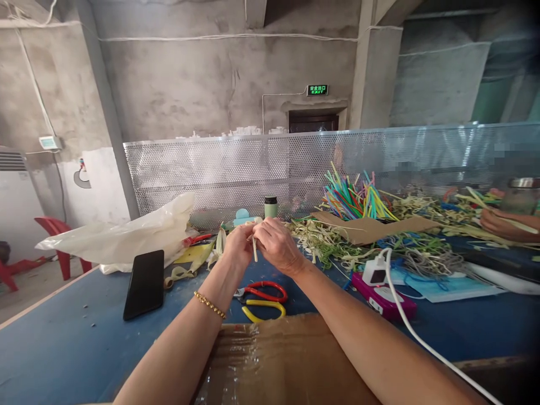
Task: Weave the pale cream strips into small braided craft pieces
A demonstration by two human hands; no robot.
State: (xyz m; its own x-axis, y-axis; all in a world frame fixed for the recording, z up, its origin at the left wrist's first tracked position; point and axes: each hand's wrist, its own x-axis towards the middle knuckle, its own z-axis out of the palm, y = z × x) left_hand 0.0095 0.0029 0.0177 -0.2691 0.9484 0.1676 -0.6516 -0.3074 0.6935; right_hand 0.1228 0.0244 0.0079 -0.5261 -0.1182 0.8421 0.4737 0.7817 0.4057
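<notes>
My left hand [237,245] and my right hand [277,243] meet above the middle of the table, fingers pinched together. A narrow pale strip [255,251], like dried plant fibre, hangs down from between them; the rest of what they hold is hidden behind the fingers. Below them on the blue table lies a pair of scissors [263,303] with one red and one yellow handle. A brown cardboard piece [282,360] with clear tape sits under my forearms. Just left of my left hand are some pale husk strips [198,260].
A phone [144,286] and a plastic bag [126,239] lie left. Behind my hands stands a green container [270,208]. Rightward are plant strips [320,239], coloured stems [354,197], a purple power strip [392,304] with white cable and a blue mask [451,287]. Another person's hand [506,225] holds pale strips.
</notes>
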